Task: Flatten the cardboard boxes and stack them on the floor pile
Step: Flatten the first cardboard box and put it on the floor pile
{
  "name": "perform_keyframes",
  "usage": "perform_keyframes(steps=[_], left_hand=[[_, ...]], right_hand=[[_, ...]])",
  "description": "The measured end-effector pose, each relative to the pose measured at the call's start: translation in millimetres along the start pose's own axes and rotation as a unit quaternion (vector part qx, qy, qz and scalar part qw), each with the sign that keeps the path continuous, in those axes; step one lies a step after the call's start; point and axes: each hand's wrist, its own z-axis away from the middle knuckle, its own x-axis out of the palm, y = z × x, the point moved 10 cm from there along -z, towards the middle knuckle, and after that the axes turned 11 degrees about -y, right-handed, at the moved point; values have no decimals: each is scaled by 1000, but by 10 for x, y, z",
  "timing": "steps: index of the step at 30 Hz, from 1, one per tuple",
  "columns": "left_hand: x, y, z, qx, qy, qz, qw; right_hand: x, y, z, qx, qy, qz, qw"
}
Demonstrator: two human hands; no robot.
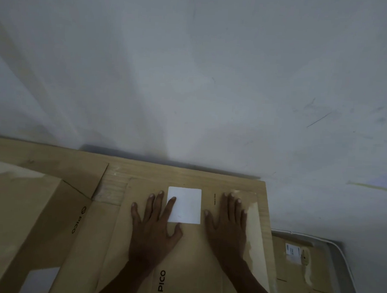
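Here both hands lie flat with fingers spread, the left hand touching the label and the right hand just right of it, pressing the box onto the table. Lean weight over the creases, sweep outward, then carry it right to the pile.

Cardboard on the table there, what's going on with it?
A person presses both hands flat on a flattened cardboard box lying on the wooden table. The left hand overlaps its white label, and the right hand rests beside it, fingers straight. Another box sits to the left, seemingly not yet flat. More cardboard lies lower down on the right, probably the floor pile.
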Motion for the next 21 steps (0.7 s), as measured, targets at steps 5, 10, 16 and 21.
perform_keyframes(steps=[5,10,16,21], left_hand=[[13,14,-1,10,2,-7,1000],[87,11,-12,7,-5,-42,999],[369,458,991,42,49,-1,998],[395,408,1318,28,21,10,999]], right_hand=[[166,-129,705,-42,-20,30,998],[224,-237,889,-75,-22,59,995],[148,-269,932,-88,-18,62,994],[302,-255,1082,-60,-43,51,996]])
